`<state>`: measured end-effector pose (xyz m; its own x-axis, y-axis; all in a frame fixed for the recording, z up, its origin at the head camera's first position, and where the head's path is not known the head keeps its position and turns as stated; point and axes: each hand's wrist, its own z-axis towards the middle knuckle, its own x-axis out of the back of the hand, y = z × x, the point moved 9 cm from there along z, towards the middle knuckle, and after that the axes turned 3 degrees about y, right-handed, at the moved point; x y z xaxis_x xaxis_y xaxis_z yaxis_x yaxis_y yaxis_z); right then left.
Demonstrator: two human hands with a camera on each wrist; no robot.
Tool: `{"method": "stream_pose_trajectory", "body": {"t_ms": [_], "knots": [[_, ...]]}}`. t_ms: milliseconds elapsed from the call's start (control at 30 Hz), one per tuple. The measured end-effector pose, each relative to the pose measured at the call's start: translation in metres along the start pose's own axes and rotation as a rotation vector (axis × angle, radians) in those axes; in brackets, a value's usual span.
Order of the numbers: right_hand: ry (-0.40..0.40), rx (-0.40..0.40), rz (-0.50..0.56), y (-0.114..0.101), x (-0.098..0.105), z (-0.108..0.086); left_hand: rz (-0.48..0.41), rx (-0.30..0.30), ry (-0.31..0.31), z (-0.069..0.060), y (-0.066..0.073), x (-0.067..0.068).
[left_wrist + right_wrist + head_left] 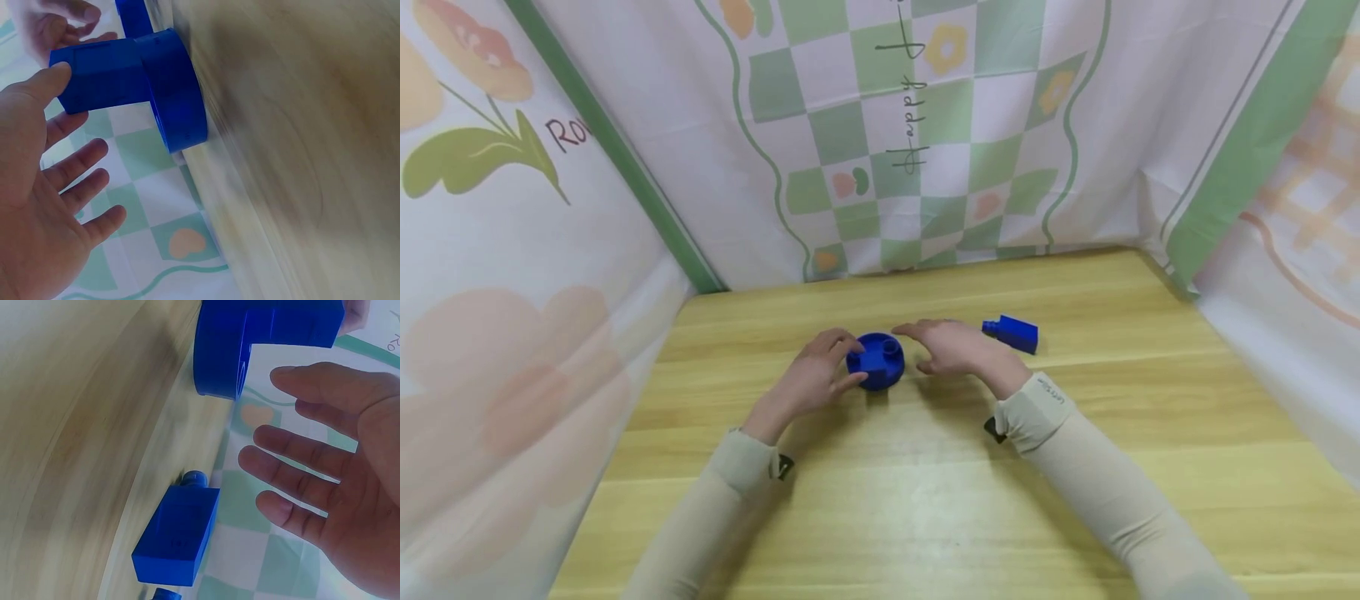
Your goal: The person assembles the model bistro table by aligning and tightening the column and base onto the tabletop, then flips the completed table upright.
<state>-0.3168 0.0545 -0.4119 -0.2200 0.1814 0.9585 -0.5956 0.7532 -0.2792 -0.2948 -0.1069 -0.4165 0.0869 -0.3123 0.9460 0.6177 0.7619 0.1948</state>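
A blue round dish (891, 377) with a low rim stands on the table. A blue rectangular block (103, 75) rises upright from it. My left hand (808, 377) pinches the block's upper end between thumb and index finger, while the other fingers spread loosely. On the other side of the dish, my right hand (951, 346) holds nothing; its fingers (294, 469) are extended and apart from the dish. A blue bottle-shaped piece (1017, 333) with a short round neck lies beyond my right wrist, also visible as a bottle-shaped piece (178, 534) in the right wrist view.
Part of another small blue piece (166, 594) shows at the bottom edge of the right wrist view. The wooden table (895, 508) meets a checkered curtain (917, 142) at the back, with printed cloth (512, 375) on the left side.
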Motion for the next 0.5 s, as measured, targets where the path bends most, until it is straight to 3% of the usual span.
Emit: {"method": "stream_pose_trajectory", "body": {"t_ms": [300, 500], "knots": [[0.006, -0.005, -0.007, 0.0044, 0.0003, -0.0015, 0.006, 0.013, 0.059, 0.0004, -0.0059, 0.0049], [0.012, -0.021, -0.014, 0.0071, 0.0010, -0.0032, 0.095, 0.083, 0.102, 0.0057, -0.0030, 0.0064]]}}
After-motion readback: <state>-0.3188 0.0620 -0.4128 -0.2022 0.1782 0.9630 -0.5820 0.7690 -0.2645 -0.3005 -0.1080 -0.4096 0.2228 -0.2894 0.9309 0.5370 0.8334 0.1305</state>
